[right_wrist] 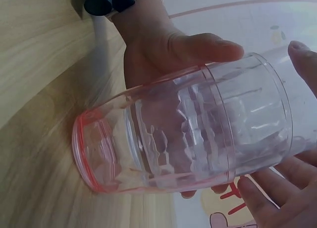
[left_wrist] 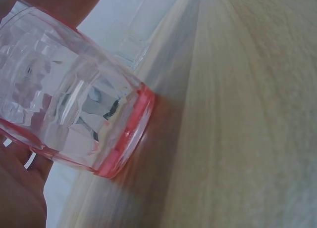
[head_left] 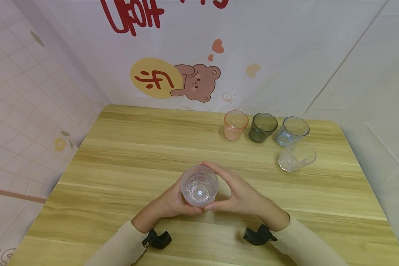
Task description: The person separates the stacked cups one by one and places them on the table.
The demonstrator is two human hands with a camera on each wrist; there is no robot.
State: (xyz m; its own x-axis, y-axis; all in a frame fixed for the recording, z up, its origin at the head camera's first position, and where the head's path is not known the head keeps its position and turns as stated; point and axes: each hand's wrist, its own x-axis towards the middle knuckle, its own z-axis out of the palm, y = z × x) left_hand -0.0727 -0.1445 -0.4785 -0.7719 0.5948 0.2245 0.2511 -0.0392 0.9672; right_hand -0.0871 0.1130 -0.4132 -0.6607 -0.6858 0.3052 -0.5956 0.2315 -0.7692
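Near the front middle of the table, a pink-tinted tumbler (right_wrist: 99,159) holds a clear tumbler (head_left: 199,184) nested inside it, the clear rim standing above the pink one. My left hand (head_left: 174,201) grips the pink tumbler from the left, its thumb along the near side. From the right, my right hand (head_left: 239,192) curves its thumb and fingers around the clear tumbler's upper part. In the left wrist view, the pink tumbler's base (left_wrist: 129,134) is close to the wood; whether it touches cannot be told. A pale see-through shape beyond the clear rim is unclear in the right wrist view.
At the back right stand an orange-pink tumbler (head_left: 235,125), a dark grey tumbler (head_left: 263,127) and a blue tumbler (head_left: 292,131) in a row. Another clear tumbler (head_left: 297,155) is just in front of the blue one. A printed cloth (head_left: 269,37) hangs behind the wooden table (head_left: 136,147).
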